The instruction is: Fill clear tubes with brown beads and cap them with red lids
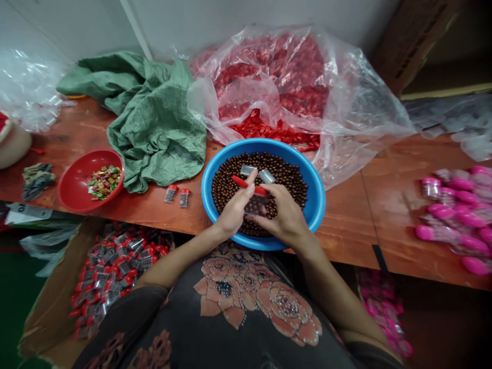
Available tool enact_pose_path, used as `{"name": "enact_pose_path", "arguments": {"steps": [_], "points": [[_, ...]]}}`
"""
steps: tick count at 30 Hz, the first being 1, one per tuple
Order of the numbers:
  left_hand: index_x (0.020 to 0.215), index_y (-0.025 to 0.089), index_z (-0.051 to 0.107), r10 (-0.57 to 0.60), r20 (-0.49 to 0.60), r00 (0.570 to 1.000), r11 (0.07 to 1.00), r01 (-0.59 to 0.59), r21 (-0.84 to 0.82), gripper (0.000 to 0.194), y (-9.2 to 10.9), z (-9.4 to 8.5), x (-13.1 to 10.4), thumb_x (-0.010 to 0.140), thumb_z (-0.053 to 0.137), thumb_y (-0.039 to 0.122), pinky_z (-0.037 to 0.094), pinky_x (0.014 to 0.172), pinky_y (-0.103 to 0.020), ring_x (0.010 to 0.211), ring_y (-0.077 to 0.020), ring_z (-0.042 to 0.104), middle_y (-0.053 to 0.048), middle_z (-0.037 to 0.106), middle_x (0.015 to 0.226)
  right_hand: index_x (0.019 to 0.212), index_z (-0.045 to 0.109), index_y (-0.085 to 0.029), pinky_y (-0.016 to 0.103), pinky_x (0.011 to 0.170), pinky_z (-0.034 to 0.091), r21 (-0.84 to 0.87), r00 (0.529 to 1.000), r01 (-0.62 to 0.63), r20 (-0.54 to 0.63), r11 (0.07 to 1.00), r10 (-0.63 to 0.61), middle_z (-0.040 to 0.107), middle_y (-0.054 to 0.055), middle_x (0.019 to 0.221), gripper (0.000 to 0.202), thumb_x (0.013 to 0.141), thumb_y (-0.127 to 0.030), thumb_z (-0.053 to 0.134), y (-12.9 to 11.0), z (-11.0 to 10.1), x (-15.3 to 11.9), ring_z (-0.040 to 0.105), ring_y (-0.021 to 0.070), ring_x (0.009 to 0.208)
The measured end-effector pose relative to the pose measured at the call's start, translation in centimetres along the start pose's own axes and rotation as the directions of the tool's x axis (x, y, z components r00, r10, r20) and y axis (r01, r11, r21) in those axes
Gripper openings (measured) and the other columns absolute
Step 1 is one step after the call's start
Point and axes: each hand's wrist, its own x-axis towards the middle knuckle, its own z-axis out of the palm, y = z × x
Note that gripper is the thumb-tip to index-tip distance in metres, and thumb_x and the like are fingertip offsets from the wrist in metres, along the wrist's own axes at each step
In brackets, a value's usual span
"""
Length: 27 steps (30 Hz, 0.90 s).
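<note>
Over a blue basin (319, 205) of round brown balls (226, 192), both my hands close around a small clear jar (254, 206) with a red top. My right hand (287, 212) grips the jar from the right, thumb and fingers curved about its body. From the other side, my left hand (233, 211) is closed at the jar, its thumb by the red lid (239, 181), which appears flipped open to the left. The palms partly hide the jar, and its contents are blurred. Two clear containers (248, 169) (266, 176) lie on the balls just beyond my fingers.
Two filled red-capped jars (184, 198) stand left of the basin, near a red bowl (67, 184) of wrapped sweets and a green sack (161, 128). Behind is a plastic bag (269, 66) of red parts. Pink-capped containers (467, 215) lie right; a carton (49, 307) of red-capped jars sits below.
</note>
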Motion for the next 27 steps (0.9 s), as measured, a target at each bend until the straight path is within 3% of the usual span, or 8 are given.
{"name": "enact_pose_path", "arguments": {"steps": [2,5,11,15,18,20,24,27], "points": [[0.149,0.022,0.042,-0.078,0.075,0.994,0.989,0.087,-0.12,0.059,0.7,-0.1,-0.2,0.095,0.043,0.044,0.053,0.081,-0.034,0.09,-0.0214,0.069,-0.008,0.072,0.106,0.147,0.032,-0.03,0.051,0.098,0.051,-0.03,0.999,0.004,-0.034,1.0,-0.005,0.057,0.011,0.128,0.074,0.083,-0.036,0.069,0.1,-0.4,0.0,0.057,0.0299,0.118],[0.143,0.016,0.051,-0.109,0.158,0.981,0.959,0.146,-0.244,0.067,1.6,-0.3,-0.2,0.096,0.028,0.059,0.052,0.086,-0.038,0.103,-0.0264,0.067,-0.013,0.073,0.109,0.148,0.029,-0.036,0.05,0.098,0.051,-0.076,0.998,0.007,-0.062,0.997,-0.011,0.055,0.009,0.129,0.075,0.084,-0.031,0.068,0.3,-0.9,0.1,0.056,0.0293,0.118],[0.139,0.013,0.055,-0.129,0.168,0.977,0.954,0.169,-0.25,0.082,1.8,-0.6,0.8,0.094,0.017,0.071,0.054,0.085,-0.038,0.105,-0.027,0.067,-0.015,0.074,0.105,0.148,0.03,-0.042,0.046,0.095,0.052,-0.056,0.998,0.067,-0.016,0.996,-0.068,0.05,0.008,0.128,0.073,0.087,-0.028,0.066,0.2,-0.5,0.5,0.055,0.0263,0.115],[0.142,0.017,0.052,-0.105,0.227,0.968,0.966,0.154,-0.21,0.078,1.9,-0.7,0.5,0.09,0.035,0.073,0.054,0.087,-0.039,0.109,-0.0281,0.066,-0.014,0.072,0.11,0.144,0.034,-0.041,0.047,0.098,0.051,0.066,0.998,-0.003,-0.057,0.998,0.007,0.051,0.006,0.129,0.068,0.086,-0.026,0.066,-0.1,-0.2,0.3,0.054,0.0259,0.118],[0.144,0.022,0.049,-0.069,0.282,0.957,0.981,0.116,-0.153,0.065,2.1,-0.9,0.2,0.086,0.06,0.049,0.052,0.092,-0.038,0.113,-0.0269,0.065,-0.011,0.07,0.117,0.143,0.034,-0.037,0.048,0.098,0.051,0.149,0.983,-0.127,-0.113,0.981,0.145,0.051,0.007,0.131,0.069,0.083,-0.028,0.067,-0.2,-0.1,0.2,0.056,0.0266,0.115],[0.142,0.022,0.052,-0.058,0.299,0.953,0.98,0.111,-0.166,0.061,2.2,-0.9,0.4,0.086,0.06,0.043,0.052,0.092,-0.038,0.113,-0.0271,0.065,-0.011,0.071,0.117,0.142,0.035,-0.037,0.047,0.098,0.051,0.149,0.976,-0.137,-0.149,0.979,0.159,0.053,0.007,0.131,0.068,0.082,-0.027,0.067,-0.1,-0.1,0.2,0.057,0.0263,0.115],[0.135,0.016,0.06,-0.091,0.193,0.977,0.968,0.132,-0.214,0.06,2.0,-0.5,1.3,0.093,0.043,0.057,0.055,0.084,-0.038,0.102,-0.0279,0.069,-0.013,0.075,0.103,0.142,0.036,-0.04,0.048,0.1,0.05,0.057,0.99,-0.074,-0.117,0.996,0.08,0.054,0.006,0.128,0.067,0.084,-0.024,0.065,-0.1,0.0,0.4,0.055,0.027,0.118],[0.13,0.015,0.063,-0.131,0.085,0.988,0.964,0.147,-0.22,0.059,1.8,-0.1,1.9,0.094,0.04,0.057,0.056,0.077,-0.036,0.088,-0.0251,0.072,-0.011,0.076,0.09,0.146,0.032,-0.039,0.05,0.098,0.052,0.012,0.996,-0.064,-0.058,0.998,0.065,0.05,0.009,0.133,0.071,0.085,-0.024,0.064,-0.3,0.3,0.4,0.055,0.0284,0.121]]}}
